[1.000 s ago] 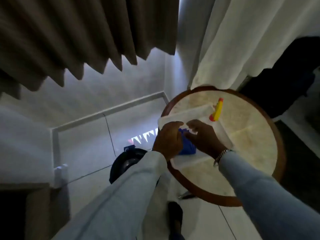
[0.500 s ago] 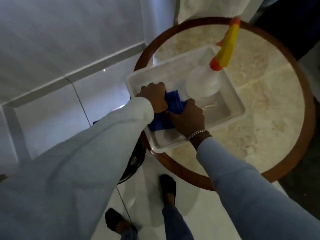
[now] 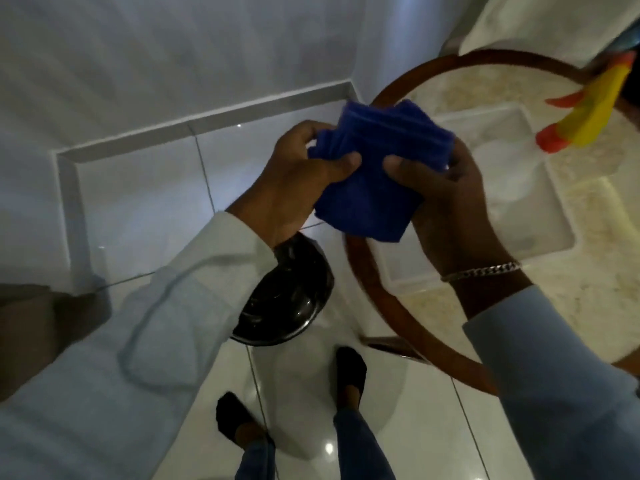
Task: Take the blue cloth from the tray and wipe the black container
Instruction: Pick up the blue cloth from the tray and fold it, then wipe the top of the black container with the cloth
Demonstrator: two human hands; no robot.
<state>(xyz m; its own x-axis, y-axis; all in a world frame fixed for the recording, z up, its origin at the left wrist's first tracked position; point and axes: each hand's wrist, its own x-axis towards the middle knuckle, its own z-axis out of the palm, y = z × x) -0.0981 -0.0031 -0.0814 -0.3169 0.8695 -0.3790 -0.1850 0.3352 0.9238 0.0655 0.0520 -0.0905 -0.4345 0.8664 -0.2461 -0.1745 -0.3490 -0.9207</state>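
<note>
Both hands hold the blue cloth in the air, above the near-left rim of the round worktop — clear of the tray. The left hand is clamped on the cloth's left side, thumb pressed on top; the right hand is clamped on its right side, thumb likewise on top, a bracelet at the wrist. The cloth is folded and bunched between them. The white tray rests on the worktop with a spray bottle standing in it. The black container sits on the floor — below the left forearm, just beside the worktop's edge.
</note>
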